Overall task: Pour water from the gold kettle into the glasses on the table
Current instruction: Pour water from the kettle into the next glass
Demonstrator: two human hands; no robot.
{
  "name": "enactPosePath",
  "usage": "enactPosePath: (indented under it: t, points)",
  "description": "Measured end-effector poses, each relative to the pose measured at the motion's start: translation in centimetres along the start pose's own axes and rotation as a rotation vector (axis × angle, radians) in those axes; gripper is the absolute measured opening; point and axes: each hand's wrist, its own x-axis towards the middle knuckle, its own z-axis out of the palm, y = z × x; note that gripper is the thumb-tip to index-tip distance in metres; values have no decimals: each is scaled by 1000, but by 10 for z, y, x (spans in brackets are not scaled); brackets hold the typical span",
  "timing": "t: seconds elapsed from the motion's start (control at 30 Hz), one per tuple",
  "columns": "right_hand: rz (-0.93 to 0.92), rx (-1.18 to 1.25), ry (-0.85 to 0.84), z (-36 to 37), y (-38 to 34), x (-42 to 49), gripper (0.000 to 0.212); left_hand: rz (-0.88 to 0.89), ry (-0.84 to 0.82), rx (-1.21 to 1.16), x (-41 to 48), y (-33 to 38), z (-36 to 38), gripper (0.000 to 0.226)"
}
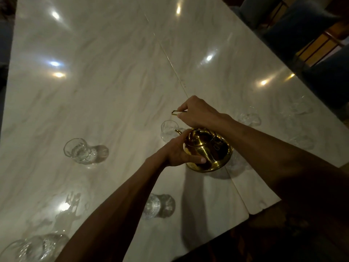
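The gold kettle (209, 150) hangs just above the marble table (113, 82), tilted with its spout toward a clear glass (168, 130) right behind it. My right hand (198, 112) grips the kettle's thin wire handle from above. My left hand (179, 152) presses on the kettle's lid and left side. Several more clear glasses stand around: one at the left (83, 151), one near the front under my left arm (156, 206), one at the bottom left (37, 248), and others to the right (249, 117). Whether water is flowing cannot be seen.
The table's right edge (311, 95) runs diagonally, with dark blue chairs (294, 29) beyond it. A thin seam (170, 59) crosses the tabletop. Bright light reflections dot the glossy surface. The near table edge lies at the lower right.
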Motion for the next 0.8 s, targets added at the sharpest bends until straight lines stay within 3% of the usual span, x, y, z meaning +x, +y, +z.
enactPosePath:
  t: [0.8]
  points:
    - [-1, -25, -17, 0, -4, 3, 34, 2, 5, -24, 0, -2, 0, 111]
